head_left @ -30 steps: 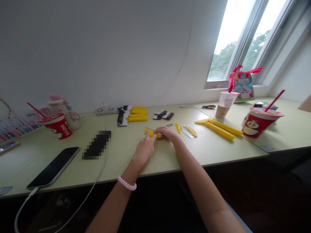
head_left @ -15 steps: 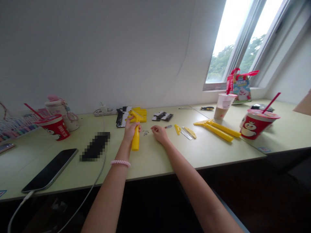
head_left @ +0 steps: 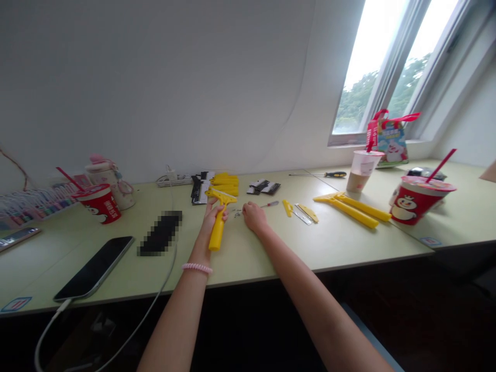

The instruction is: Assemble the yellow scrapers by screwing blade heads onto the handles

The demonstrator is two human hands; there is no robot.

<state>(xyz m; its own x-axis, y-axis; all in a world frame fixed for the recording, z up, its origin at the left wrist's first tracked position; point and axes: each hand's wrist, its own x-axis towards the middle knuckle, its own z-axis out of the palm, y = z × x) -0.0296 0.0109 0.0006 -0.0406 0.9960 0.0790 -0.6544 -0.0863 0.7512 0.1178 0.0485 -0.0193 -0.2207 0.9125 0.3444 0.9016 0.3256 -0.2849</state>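
Note:
My left hand (head_left: 211,217) is wrapped round a yellow scraper (head_left: 217,232), its wide head pointing away and its handle toward me. Just right of it, my right hand (head_left: 253,216) rests low at the table with fingers pressed together beside several small metal pieces (head_left: 237,212); whether it pinches one is too small to tell. Beyond that hand lies a small screwdriver (head_left: 270,204). Further right are a short yellow part (head_left: 287,208), a clear strip (head_left: 302,215) and a yellow blade cover (head_left: 308,213).
Two yellow scrapers (head_left: 351,207) lie right, near a red cup (head_left: 416,204) and a clear cup (head_left: 361,173). Black packets (head_left: 264,186) and yellow handles (head_left: 225,184) are at the back. A phone (head_left: 95,268), cable and another red cup (head_left: 101,205) stand left.
The view has shifted slightly. My left hand has lowered the yellow scraper a little toward me, its head now clearer of the pile behind. My right hand's fingers have closed down by the small metal pieces.

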